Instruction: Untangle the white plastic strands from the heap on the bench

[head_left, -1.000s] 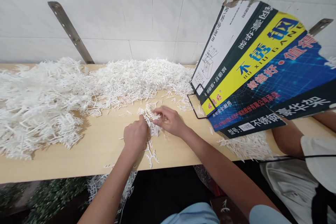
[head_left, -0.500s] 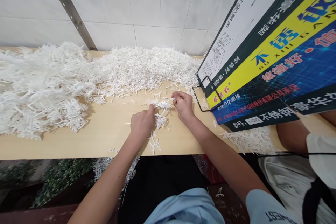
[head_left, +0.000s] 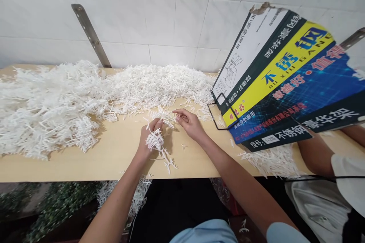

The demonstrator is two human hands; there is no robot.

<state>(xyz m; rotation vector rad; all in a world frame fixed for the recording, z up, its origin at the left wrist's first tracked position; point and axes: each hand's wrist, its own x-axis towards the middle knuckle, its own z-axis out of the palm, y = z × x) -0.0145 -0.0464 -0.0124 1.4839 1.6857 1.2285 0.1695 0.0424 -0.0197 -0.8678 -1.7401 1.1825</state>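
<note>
Left hand (head_left: 148, 138) lifted white branched sprig (head_left: 156, 141).

Left hand (head_left: 151, 136) fisted; right hand (head_left: 190, 123) fingers loosely curled.

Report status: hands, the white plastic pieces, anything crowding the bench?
Left hand shut on branched white sprig. Right hand open, fingers at loose pieces. Printed carton leans close on the right, touching neither hand.

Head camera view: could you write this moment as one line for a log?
left hand: holds white plastic sprig | right hand: open, fingertips at loose white pieces | wooden bench | printed carton right
</note>
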